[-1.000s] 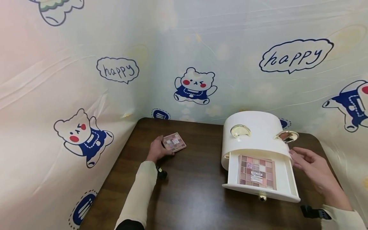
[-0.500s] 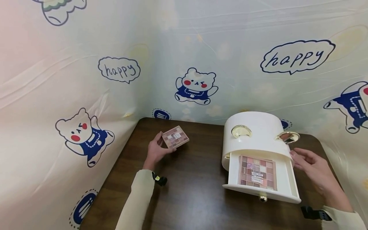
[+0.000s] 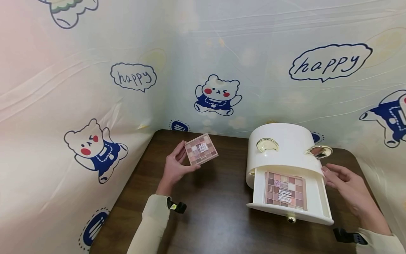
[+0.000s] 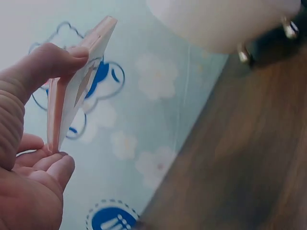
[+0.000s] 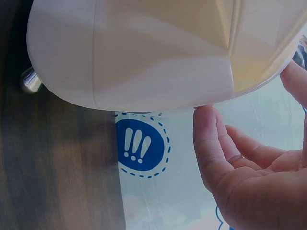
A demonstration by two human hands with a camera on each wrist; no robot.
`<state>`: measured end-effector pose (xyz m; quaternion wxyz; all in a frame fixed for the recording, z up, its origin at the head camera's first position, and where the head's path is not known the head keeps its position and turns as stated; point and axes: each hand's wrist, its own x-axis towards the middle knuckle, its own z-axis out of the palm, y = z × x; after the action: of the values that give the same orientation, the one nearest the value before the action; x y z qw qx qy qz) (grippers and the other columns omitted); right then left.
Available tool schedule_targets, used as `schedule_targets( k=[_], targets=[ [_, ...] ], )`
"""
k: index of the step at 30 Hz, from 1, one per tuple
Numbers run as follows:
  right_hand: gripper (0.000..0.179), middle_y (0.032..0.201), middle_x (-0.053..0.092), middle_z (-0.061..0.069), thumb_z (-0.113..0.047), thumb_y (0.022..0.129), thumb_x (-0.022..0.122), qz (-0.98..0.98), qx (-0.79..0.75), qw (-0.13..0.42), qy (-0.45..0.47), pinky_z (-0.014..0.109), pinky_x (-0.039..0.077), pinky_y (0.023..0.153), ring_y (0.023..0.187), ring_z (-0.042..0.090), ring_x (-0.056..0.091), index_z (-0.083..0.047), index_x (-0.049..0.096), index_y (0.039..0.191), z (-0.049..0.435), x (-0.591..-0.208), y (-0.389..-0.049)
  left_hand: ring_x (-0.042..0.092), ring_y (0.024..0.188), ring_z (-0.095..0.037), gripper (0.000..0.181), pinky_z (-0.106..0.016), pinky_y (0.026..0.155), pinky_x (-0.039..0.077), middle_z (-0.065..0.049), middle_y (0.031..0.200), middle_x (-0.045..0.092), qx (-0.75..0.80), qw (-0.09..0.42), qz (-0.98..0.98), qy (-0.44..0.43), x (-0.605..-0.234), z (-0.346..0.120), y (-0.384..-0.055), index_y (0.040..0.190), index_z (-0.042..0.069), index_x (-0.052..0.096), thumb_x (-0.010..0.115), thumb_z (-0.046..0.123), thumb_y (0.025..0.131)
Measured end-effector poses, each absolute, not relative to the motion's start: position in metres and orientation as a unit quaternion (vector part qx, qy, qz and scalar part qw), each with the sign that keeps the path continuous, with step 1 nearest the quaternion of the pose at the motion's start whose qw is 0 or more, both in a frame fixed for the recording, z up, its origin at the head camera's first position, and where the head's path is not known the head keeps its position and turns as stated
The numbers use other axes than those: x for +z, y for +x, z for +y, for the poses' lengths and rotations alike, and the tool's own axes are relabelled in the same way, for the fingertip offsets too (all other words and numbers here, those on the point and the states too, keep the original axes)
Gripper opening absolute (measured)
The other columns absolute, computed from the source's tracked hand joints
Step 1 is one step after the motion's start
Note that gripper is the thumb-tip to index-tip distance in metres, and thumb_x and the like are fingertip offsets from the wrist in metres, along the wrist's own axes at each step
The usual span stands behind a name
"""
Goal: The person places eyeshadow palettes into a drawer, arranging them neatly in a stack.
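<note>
My left hand (image 3: 174, 166) pinches a pink eyeshadow palette (image 3: 201, 149) by its left side, tilted and held above the table. The left wrist view shows the palette (image 4: 67, 96) nearly edge-on, thumb on one edge and fingers on the opposite one. At the right stands a white storage box (image 3: 279, 148) with two gold-rimmed ears and its drawer (image 3: 318, 197) pulled out. A second eyeshadow palette (image 3: 285, 191) lies face up in that drawer. My right hand (image 3: 349, 188) rests its fingertips against the box's right side; the right wrist view shows an index fingertip (image 5: 205, 117) touching the white wall.
The dark brown table (image 3: 215, 211) has rounded back corners. A pale fabric backdrop (image 3: 177, 42) with bear drawings and "happy" bubbles hangs behind and at the sides. A gold knob (image 3: 291, 219) sticks out from the drawer front.
My left hand has lifted the palette off the table's back left area and brought it slightly right, tilting its face toward me. The right hand, box and drawer stay put.
</note>
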<state>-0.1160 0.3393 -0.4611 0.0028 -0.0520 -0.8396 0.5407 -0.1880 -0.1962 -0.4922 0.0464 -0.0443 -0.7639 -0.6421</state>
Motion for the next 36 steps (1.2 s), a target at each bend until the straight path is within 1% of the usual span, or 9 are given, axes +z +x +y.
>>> schedule_targets(
  k=[3,6,10,13,17,23,26,31,36],
  targets=[
    [0.071,0.098,0.054,-0.031,-0.029,0.104,0.058,-0.839,0.542,0.005,-0.050,0.019,0.057,0.070,0.084,-0.008,0.062,0.023,0.029,0.143,0.339,-0.461,-0.115,0.043,0.139,-0.018,0.106,-0.037,0.108,0.038,-0.002,0.157,0.039,-0.644,0.047,-0.762,-0.060,-0.483,-0.190,-0.183,0.156,0.014,0.038,0.096,0.021,0.067],
    [0.070,0.098,0.055,-0.031,-0.028,0.104,0.058,-0.838,0.543,0.007,-0.050,0.018,0.057,0.070,0.084,-0.008,0.062,0.023,0.029,0.142,0.339,-0.461,-0.115,0.044,0.139,-0.020,0.103,-0.042,0.109,0.038,-0.003,0.156,0.040,-0.661,0.049,-0.745,-0.079,-0.476,-0.184,-0.177,0.155,0.012,0.038,0.095,0.014,0.069],
    [0.068,0.097,0.056,-0.030,-0.026,0.103,0.059,-0.836,0.547,0.007,-0.052,0.018,0.057,0.069,0.083,-0.007,0.062,0.023,0.030,0.142,0.338,-0.462,-0.114,0.045,0.138,-0.026,0.099,-0.039,0.106,0.039,-0.010,0.156,0.040,-0.697,0.049,-0.707,-0.114,-0.469,-0.177,-0.169,0.154,0.005,0.038,0.091,0.000,0.071],
    [0.068,0.097,0.056,-0.030,-0.025,0.103,0.059,-0.834,0.550,0.008,-0.052,0.018,0.057,0.069,0.083,-0.007,0.063,0.023,0.030,0.141,0.338,-0.463,-0.114,0.045,0.138,-0.028,0.099,-0.033,0.104,0.041,-0.013,0.156,0.040,-0.706,0.047,-0.692,-0.143,-0.462,-0.171,-0.163,0.153,0.001,0.037,0.090,-0.004,0.070],
    [0.069,0.097,0.055,-0.031,-0.025,0.104,0.058,-0.833,0.550,0.009,-0.051,0.018,0.057,0.069,0.084,-0.007,0.062,0.024,0.029,0.141,0.339,-0.462,-0.115,0.045,0.138,-0.029,0.102,-0.034,0.104,0.042,-0.015,0.156,0.040,-0.702,0.044,-0.690,-0.169,-0.454,-0.163,-0.158,0.153,-0.003,0.036,0.092,-0.004,0.067],
    [0.068,0.097,0.056,-0.031,-0.025,0.103,0.059,-0.832,0.553,0.014,-0.046,0.018,0.057,0.069,0.084,-0.007,0.062,0.024,0.029,0.141,0.340,-0.462,-0.117,0.044,0.139,-0.030,0.099,-0.037,0.105,0.041,-0.014,0.157,0.039,-0.709,0.030,-0.676,-0.200,-0.448,-0.151,-0.151,0.153,0.001,0.038,0.092,0.001,0.070],
    [0.069,0.098,0.056,-0.030,-0.026,0.103,0.059,-0.833,0.551,0.014,-0.046,0.018,0.056,0.069,0.085,-0.008,0.062,0.024,0.030,0.141,0.341,-0.462,-0.117,0.042,0.140,-0.031,0.101,-0.038,0.106,0.040,-0.014,0.157,0.038,-0.712,0.028,-0.665,-0.224,-0.446,-0.144,-0.150,0.153,0.000,0.037,0.093,0.005,0.070],
    [0.070,0.098,0.054,-0.030,-0.028,0.103,0.058,-0.837,0.544,0.009,-0.049,0.017,0.056,0.069,0.084,-0.008,0.062,0.023,0.030,0.142,0.341,-0.462,-0.117,0.041,0.140,-0.033,0.101,-0.038,0.106,0.039,-0.014,0.157,0.038,-0.715,0.021,-0.653,-0.251,-0.440,-0.135,-0.147,0.153,0.001,0.037,0.093,0.004,0.070],
    [0.071,0.100,0.054,-0.028,-0.030,0.103,0.058,-0.841,0.539,0.007,-0.052,0.018,0.056,0.070,0.085,-0.008,0.062,0.022,0.030,0.143,0.341,-0.462,-0.116,0.040,0.140,-0.034,0.097,-0.039,0.106,0.039,-0.014,0.157,0.039,-0.720,0.011,-0.636,-0.279,-0.430,-0.127,-0.142,0.154,0.003,0.037,0.091,0.008,0.073]
  ],
)
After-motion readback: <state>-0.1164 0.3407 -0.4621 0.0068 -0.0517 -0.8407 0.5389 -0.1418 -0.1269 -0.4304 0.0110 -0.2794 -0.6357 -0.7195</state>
